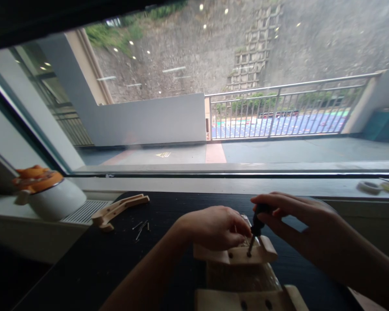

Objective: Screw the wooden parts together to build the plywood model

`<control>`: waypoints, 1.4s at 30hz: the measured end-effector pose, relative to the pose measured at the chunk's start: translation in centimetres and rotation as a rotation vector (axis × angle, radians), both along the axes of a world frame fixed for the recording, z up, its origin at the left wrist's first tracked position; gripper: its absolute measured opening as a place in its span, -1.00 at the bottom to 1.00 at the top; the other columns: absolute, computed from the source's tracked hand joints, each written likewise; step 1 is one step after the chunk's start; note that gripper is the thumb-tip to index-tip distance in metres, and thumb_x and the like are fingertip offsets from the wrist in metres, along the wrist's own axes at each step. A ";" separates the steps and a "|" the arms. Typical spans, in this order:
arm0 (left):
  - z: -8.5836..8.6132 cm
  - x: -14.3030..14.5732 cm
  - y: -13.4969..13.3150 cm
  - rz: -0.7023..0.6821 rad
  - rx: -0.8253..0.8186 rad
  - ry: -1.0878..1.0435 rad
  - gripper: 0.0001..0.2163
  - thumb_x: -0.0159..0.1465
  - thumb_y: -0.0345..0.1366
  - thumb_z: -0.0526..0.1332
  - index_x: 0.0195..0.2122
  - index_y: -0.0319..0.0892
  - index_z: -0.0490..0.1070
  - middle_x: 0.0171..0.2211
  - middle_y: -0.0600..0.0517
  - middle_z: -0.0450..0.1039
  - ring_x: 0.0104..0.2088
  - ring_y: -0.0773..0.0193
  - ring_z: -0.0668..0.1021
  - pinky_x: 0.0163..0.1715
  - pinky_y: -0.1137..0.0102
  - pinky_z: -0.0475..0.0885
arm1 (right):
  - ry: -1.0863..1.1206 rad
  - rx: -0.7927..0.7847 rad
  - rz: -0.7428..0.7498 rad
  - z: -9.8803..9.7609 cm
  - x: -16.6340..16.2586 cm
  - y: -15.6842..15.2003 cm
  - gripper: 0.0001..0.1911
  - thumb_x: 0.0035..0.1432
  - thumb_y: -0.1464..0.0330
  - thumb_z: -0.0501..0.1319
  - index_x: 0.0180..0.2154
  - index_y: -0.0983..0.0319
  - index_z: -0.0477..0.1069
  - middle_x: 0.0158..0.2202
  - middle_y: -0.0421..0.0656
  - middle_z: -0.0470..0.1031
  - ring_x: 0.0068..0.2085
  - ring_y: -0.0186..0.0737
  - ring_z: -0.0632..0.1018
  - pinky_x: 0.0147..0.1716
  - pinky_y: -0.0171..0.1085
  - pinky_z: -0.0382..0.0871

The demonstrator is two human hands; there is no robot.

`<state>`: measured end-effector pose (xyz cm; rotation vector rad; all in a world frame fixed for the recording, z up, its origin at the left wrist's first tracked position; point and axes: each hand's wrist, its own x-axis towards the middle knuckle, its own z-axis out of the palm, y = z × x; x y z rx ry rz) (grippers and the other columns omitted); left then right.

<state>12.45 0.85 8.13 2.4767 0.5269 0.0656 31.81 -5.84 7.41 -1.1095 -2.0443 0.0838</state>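
Note:
My right hand is closed round the black handle of a small screwdriver. The tool's tip stands in a hole on a pale wooden piece lying on the dark table. My left hand is curled over the back of that wooden piece, fingers pinched together beside the screwdriver shaft. A second wooden part with holes lies at the bottom edge, with a clear plastic sheet between the two.
A wooden forked part and several small screws lie at the table's far left. A white pot with an orange lid sits on the sill beside a vent grille. A large window runs behind the table.

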 end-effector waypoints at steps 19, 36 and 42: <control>0.3 -0.1 -0.3 0.093 -0.417 -0.344 -0.91 0.14 -0.35 0.25 -0.40 -0.28 0.43 -0.43 0.09 0.31 -0.39 0.39 0.36 -0.32 0.50 0.31 | -0.050 -0.064 0.040 0.7 -0.6 -0.5 -0.70 0.19 0.40 0.15 -0.03 0.04 0.34 -0.23 -0.28 0.54 -0.31 -0.37 0.55 -0.34 -0.45 0.40; -0.4 0.0 -0.6 0.159 -0.464 -0.365 -0.91 0.11 -0.33 0.27 -0.42 -0.27 0.46 -0.47 0.13 0.29 -0.43 0.41 0.33 -0.37 0.51 0.29 | 0.028 -0.101 0.070 0.8 -0.8 -0.4 -0.81 0.18 0.37 0.16 -0.14 0.14 0.43 -0.23 -0.15 0.53 -0.31 -0.25 0.55 -0.37 -0.35 0.42; -0.4 -0.1 -0.6 0.146 -0.464 -0.370 -0.89 0.11 -0.32 0.26 -0.46 -0.27 0.42 -0.47 0.12 0.28 -0.44 0.42 0.31 -0.38 0.51 0.28 | 0.046 -0.125 0.102 0.7 -0.6 -0.4 -0.80 0.20 0.39 0.14 -0.13 0.11 0.43 -0.24 -0.20 0.53 -0.28 -0.27 0.54 -0.31 -0.36 0.41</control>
